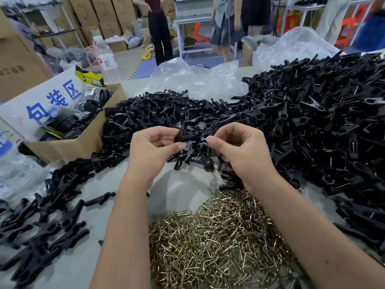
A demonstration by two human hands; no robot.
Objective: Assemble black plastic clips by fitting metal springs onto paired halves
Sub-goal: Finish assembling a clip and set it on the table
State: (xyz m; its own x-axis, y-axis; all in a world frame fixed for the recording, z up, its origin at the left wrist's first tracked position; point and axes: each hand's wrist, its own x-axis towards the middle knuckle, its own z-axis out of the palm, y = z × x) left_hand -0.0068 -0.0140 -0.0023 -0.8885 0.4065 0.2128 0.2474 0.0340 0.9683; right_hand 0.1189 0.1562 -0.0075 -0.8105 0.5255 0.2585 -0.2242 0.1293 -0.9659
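My left hand (154, 146) pinches black plastic clip halves (183, 135) between thumb and fingers, held up over the table's middle. My right hand (235, 147) faces it a little to the right and pinches a small metal spring (208, 140) at its fingertips, close to the clip halves. A heap of brass-coloured metal springs (216, 236) lies on the table between my forearms. Loose black clip halves (166, 113) are piled behind my hands. A large mound of black clips (325, 122) fills the right side.
An open cardboard box (79, 142) with black parts and a blue-lettered sign stands at the left. More black clips (41, 222) lie at the lower left. Crumpled clear plastic bags (198, 78) lie behind the piles. A water bottle (106, 57) and several standing people are farther back.
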